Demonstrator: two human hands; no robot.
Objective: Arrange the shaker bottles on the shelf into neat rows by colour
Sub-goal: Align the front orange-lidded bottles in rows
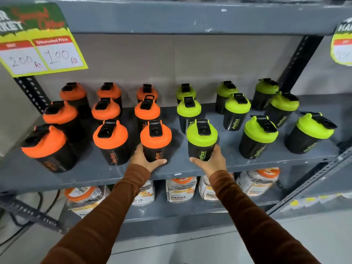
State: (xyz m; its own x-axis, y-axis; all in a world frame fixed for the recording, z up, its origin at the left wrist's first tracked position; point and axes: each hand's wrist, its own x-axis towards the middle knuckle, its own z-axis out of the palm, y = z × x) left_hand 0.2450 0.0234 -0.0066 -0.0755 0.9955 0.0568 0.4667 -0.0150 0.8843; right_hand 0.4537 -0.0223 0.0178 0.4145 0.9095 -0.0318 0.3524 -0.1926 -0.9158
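Note:
Black shaker bottles stand on the grey shelf [91,174] in rows running front to back. Several with orange lids fill the left half and several with green lids fill the right half. My left hand [145,159] grips the base of the front orange-lidded bottle [155,140] in the third orange row. My right hand [211,161] grips the base of the front green-lidded bottle [202,139] in the first green row. Both bottles stand upright on the shelf, side by side with a gap between them.
A yellow price card [41,48] hangs from the upper shelf at the left, and another card [342,46] at the right edge. Black slotted uprights [299,63] frame the bay. White and orange pouches [181,188] fill the shelf below. Cables lie on the floor at the left.

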